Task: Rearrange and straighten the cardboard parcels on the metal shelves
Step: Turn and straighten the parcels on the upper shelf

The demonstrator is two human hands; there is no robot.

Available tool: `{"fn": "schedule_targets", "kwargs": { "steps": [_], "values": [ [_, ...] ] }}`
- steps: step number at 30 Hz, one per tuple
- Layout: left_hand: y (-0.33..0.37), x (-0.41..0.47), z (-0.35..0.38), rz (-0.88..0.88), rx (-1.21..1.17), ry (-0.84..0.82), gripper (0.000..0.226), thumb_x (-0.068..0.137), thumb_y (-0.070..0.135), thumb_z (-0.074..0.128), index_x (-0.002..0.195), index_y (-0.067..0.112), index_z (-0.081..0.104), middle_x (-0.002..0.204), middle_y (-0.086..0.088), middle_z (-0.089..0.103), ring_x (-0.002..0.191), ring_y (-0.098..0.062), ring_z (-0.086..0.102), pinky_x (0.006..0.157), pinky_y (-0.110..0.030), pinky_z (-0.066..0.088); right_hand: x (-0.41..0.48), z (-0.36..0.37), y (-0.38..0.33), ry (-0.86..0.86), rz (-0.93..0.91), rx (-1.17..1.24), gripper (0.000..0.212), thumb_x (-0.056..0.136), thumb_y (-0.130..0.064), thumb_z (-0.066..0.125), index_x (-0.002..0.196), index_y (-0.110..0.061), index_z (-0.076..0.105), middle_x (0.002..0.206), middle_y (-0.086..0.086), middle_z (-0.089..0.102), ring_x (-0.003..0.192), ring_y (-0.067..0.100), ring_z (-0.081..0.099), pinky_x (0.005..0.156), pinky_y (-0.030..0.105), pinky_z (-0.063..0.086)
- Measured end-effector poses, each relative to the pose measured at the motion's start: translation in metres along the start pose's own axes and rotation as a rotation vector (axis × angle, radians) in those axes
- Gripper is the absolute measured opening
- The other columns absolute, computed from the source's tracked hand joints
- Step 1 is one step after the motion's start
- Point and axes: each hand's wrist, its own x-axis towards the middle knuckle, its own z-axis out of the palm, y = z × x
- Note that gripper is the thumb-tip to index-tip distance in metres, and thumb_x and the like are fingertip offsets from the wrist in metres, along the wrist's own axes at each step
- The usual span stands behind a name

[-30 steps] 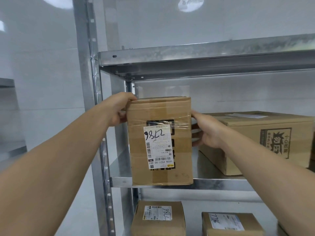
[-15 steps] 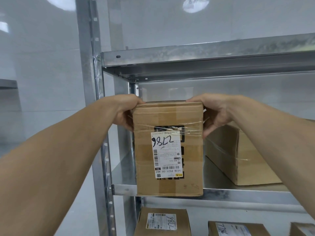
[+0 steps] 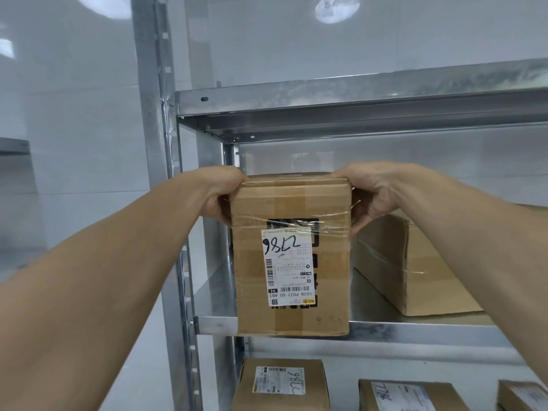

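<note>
A tall cardboard parcel (image 3: pixel 292 256) with a white shipping label stands upright at the front left of the middle metal shelf (image 3: pixel 415 330). My left hand (image 3: pixel 221 192) grips its upper left corner, fingers curled over the top edge. My right hand (image 3: pixel 367 194) grips its upper right corner the same way. The parcel's bottom edge slightly overhangs the shelf's front lip.
A larger cardboard box (image 3: pixel 415 268) lies on the same shelf to the right, angled. Three labelled parcels (image 3: pixel 281 384) sit on the shelf below. The upper shelf (image 3: pixel 355 102) runs overhead. A steel upright (image 3: pixel 154 143) stands at the left.
My right hand moved from the parcel's right side up onto its top right corner. My view shifted slightly closer and lower. The parcel stays upright at the shelf front.
</note>
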Motion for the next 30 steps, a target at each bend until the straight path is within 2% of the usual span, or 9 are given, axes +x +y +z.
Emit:
{"fn": "schedule_targets", "kwargs": {
  "steps": [5,11,15,18,21,23,25,27,30],
  "values": [
    [-0.007,-0.011,-0.001,0.052,-0.112,0.042,0.026,0.102,0.030,0.058,0.120,0.011,0.059,0.111,-0.015,0.066,0.092,-0.030,0.067,0.066,-0.046,0.059,-0.013,0.004,0.002,0.025,-0.049,0.063,0.033,0.098,-0.037,0.066,0.109,-0.006,0.063,0.121,0.027,0.066,0.105,0.050,0.068,0.090,0.070,0.053],
    [-0.014,-0.023,0.001,0.132,-0.131,0.076,0.023,0.103,0.036,0.056,0.111,0.015,0.059,0.105,-0.013,0.064,0.091,-0.029,0.065,0.068,-0.044,0.058,-0.028,0.007,0.008,0.054,-0.106,0.092,0.031,0.099,-0.040,0.064,0.110,-0.012,0.061,0.119,0.024,0.063,0.106,0.049,0.066,0.094,0.070,0.051],
    [-0.012,-0.031,0.001,0.165,-0.153,0.074,0.023,0.101,0.037,0.056,0.108,0.015,0.060,0.099,-0.010,0.063,0.087,-0.027,0.066,0.067,-0.041,0.058,-0.034,0.006,0.012,0.066,-0.124,0.137,0.031,0.099,-0.041,0.064,0.109,-0.012,0.061,0.115,0.022,0.064,0.103,0.046,0.067,0.091,0.068,0.053],
    [-0.009,-0.034,0.000,0.197,-0.211,0.060,0.028,0.100,0.044,0.054,0.084,0.021,0.056,0.082,-0.003,0.059,0.082,-0.022,0.062,0.077,-0.038,0.055,-0.036,0.005,0.018,0.068,-0.126,0.233,0.027,0.101,-0.038,0.061,0.106,-0.012,0.061,0.110,0.020,0.064,0.100,0.044,0.066,0.086,0.065,0.054],
    [-0.009,-0.031,-0.004,0.239,-0.273,0.044,0.031,0.100,0.042,0.052,0.075,0.024,0.053,0.080,0.000,0.056,0.085,-0.022,0.055,0.080,-0.035,0.046,-0.033,0.003,0.027,0.059,-0.110,0.364,0.025,0.102,-0.036,0.060,0.107,-0.012,0.061,0.111,0.018,0.064,0.098,0.042,0.066,0.074,0.061,0.056],
    [-0.013,-0.027,-0.007,0.272,-0.296,0.045,0.027,0.102,0.036,0.053,0.081,0.023,0.061,0.086,-0.001,0.059,0.087,-0.020,0.055,0.082,-0.036,0.045,-0.031,0.002,0.033,0.053,-0.104,0.442,0.025,0.102,-0.035,0.059,0.109,-0.011,0.060,0.115,0.018,0.064,0.100,0.042,0.066,0.071,0.061,0.056],
    [-0.020,-0.021,-0.009,0.282,-0.265,0.055,0.021,0.102,0.030,0.055,0.099,0.015,0.069,0.100,-0.007,0.067,0.089,-0.020,0.061,0.088,-0.038,0.052,-0.031,0.001,0.039,0.065,-0.100,0.512,0.025,0.103,-0.034,0.058,0.111,-0.010,0.060,0.115,0.018,0.065,0.101,0.041,0.066,0.071,0.063,0.054],
    [-0.031,-0.016,-0.009,0.256,-0.219,0.069,0.023,0.102,0.029,0.057,0.113,0.013,0.069,0.117,-0.009,0.069,0.099,-0.023,0.063,0.096,-0.041,0.053,-0.032,0.000,0.045,0.077,-0.092,0.571,0.025,0.105,-0.033,0.055,0.113,-0.010,0.061,0.112,0.018,0.067,0.101,0.040,0.066,0.074,0.066,0.052],
    [-0.045,-0.014,-0.007,0.191,-0.181,0.058,0.025,0.103,0.031,0.056,0.112,0.012,0.069,0.114,-0.010,0.068,0.098,-0.024,0.061,0.094,-0.041,0.053,-0.033,-0.001,0.052,0.071,-0.084,0.622,0.024,0.106,-0.033,0.051,0.107,-0.012,0.063,0.103,0.017,0.070,0.100,0.039,0.066,0.085,0.071,0.049]
  ]
}}
